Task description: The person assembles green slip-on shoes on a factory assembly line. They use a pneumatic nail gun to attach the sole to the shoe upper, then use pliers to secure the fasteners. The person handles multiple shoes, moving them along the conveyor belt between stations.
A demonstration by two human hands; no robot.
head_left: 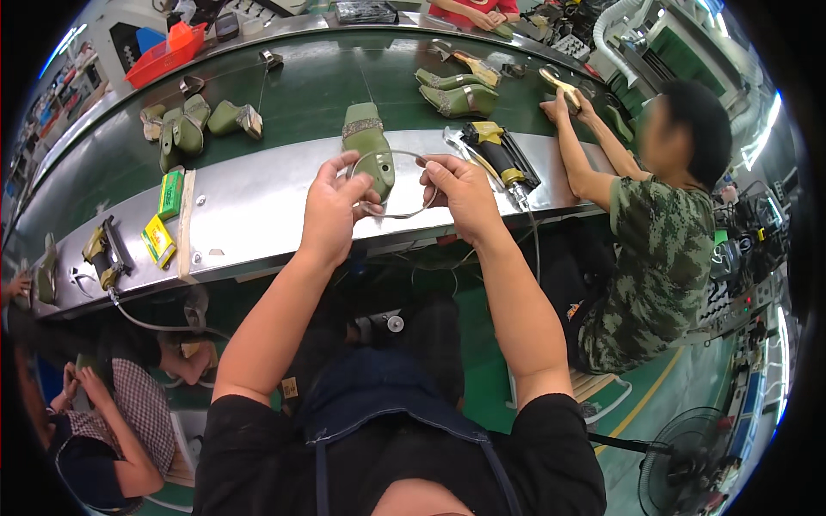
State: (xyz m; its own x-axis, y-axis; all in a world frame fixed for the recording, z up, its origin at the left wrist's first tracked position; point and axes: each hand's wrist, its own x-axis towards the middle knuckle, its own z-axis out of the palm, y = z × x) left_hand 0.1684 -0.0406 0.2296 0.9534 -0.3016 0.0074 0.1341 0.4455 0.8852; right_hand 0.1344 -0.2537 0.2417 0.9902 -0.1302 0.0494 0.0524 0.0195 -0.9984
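A thin, pale, ring-shaped band or tube [403,216] is held in front of me above the metal edge of the bench. On its left side, the fingers of my left hand [329,206] are closed round it. My right hand [465,193] pinches its right side between thumb and fingers. Behind the ring lies a green shoe last [368,142] with a glittery strap across it, pointing toward me and partly covered by the ring and my left fingers. Whether the ring touches the last, I cannot tell.
A black-and-yellow air stapler [499,153] lies right of the last; another [105,258] lies left, near a yellow box [158,241] and a green box [170,194]. More lasts [185,129] stand on the green belt [301,82]. A co-worker [662,224] sits close on my right.
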